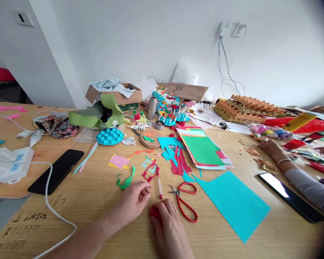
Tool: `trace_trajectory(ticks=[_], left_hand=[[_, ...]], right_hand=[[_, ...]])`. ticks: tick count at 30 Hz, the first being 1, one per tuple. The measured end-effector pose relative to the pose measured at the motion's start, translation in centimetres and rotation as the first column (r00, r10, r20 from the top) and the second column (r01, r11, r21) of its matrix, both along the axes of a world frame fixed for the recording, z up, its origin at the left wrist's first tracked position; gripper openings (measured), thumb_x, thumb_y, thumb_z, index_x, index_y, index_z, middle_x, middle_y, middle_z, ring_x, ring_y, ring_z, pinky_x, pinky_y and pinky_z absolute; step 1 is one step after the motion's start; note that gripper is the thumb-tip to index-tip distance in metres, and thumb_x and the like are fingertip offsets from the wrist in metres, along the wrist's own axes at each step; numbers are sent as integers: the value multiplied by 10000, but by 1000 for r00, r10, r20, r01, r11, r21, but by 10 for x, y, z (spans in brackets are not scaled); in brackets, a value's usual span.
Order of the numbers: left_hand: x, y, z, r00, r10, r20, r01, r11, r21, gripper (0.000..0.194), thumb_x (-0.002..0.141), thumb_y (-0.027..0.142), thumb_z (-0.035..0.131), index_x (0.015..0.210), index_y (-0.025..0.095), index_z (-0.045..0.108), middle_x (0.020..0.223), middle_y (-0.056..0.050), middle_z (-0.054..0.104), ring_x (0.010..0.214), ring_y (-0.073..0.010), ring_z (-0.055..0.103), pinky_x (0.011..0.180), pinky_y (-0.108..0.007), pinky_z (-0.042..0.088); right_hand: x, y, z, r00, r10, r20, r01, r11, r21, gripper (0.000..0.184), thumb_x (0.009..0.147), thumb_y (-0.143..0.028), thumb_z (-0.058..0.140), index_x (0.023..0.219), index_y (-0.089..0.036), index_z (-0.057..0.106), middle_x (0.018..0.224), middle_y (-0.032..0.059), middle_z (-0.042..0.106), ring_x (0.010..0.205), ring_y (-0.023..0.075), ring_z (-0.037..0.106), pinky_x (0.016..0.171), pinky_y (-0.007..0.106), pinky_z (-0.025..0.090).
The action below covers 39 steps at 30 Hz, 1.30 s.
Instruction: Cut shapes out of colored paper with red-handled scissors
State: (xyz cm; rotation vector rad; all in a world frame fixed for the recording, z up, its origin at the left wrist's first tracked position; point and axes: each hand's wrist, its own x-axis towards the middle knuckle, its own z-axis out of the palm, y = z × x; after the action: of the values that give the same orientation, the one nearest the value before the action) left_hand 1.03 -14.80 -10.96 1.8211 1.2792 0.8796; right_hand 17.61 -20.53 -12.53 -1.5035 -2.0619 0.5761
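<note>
Seen from the head-worn camera, a person sits at a crowded wooden craft table (78, 205) with both bare hands at its near side. The left hand (133, 201) has its fingers drawn together, the fingertips (147, 189) pressed close and just beside a white marker (159, 185) with a red tip, which lies on the tabletop. Whether those fingers pinch anything small cannot be told. The right hand (169, 228) curls down over a red wad (155, 213), fingers closed on it, with the wad showing at the hand's left edge.

Red-handled scissors (184, 205) lie just to the right of that hand, beside a teal paper sheet (232, 205). Ahead of the hands are a red cut-paper frame (149, 172), a green paper scrap (125, 181) and a stack of coloured paper (202, 151). Farther along the table stand a glue bottle (137, 127), a steel flask (152, 108) and a cardboard box (116, 94). A black smartphone (55, 171) lies at the left, near a white device (12, 164) and its cable.

At the right, a co-worker's hand (271, 149), wearing a bangle and a grey sleeve (310, 187), rests among paper scraps, near a phone with a lit screen (288, 196).
</note>
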Motion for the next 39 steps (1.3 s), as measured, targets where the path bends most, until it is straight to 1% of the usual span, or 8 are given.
trace_trajectory(ticks=[6,12,17,21,25,29,34,39], left_hand=[[2,0,10,959,-39,279,134,934,-331,361,798,335,648,1092,125,633,879,-92,707,814,-210,664,745,-319,512],[2,3,10,848,86,523,158,901,-404,417,687,337,777,1028,136,647,787,-40,682,773,-187,635,740,-308,489],[0,4,16,808,208,551,19,926,-377,315,682,274,767,956,149,677,729,-10,667,708,-159,605,680,-275,470],[-3,6,20,775,310,550,-102,921,-375,305,710,303,732,967,153,665,781,-35,694,719,-167,619,673,-282,480],[-4,8,21,694,444,566,-265,889,-373,440,682,358,745,1057,163,625,918,-65,688,772,-182,625,647,-287,503],[-2,11,18,685,452,572,-272,886,-375,454,653,401,759,1021,169,631,894,-60,668,706,-173,608,622,-297,511],[0,11,5,722,397,567,-206,905,-372,417,669,396,758,1001,170,646,845,-52,651,676,-163,588,608,-281,489],[1,10,-10,738,334,587,-120,920,-373,382,732,374,718,1053,185,635,883,-51,638,656,-136,564,589,-249,464]], right_hand=[[-1,9,11,962,30,-271,2,993,116,250,906,-39,464,1044,-227,555,969,48,573,836,169,624,730,239,520],[-6,30,33,947,160,-278,-124,982,145,282,896,-5,475,1036,-225,584,987,55,577,847,169,624,724,241,518],[-4,48,41,944,169,-284,-165,986,39,306,840,-13,549,1059,-217,615,1030,61,619,911,190,632,780,279,508],[-1,72,52,911,58,-408,-160,962,-221,117,832,-117,598,927,-174,634,787,21,666,673,152,614,608,238,468],[2,126,71,927,145,-347,-220,957,-188,89,813,-103,567,812,-156,639,684,-9,650,620,120,587,569,206,422],[1,211,82,992,61,-112,-73,991,-114,120,847,-94,565,884,-130,674,717,9,659,665,129,601,608,223,449],[-20,293,72,998,42,48,-35,990,-136,152,937,-249,615,1016,-124,653,958,47,677,832,161,653,753,323,551],[-42,321,55,978,95,183,-66,985,-161,275,962,-328,588,1176,-155,609,1177,81,626,996,209,639,854,398,555]])
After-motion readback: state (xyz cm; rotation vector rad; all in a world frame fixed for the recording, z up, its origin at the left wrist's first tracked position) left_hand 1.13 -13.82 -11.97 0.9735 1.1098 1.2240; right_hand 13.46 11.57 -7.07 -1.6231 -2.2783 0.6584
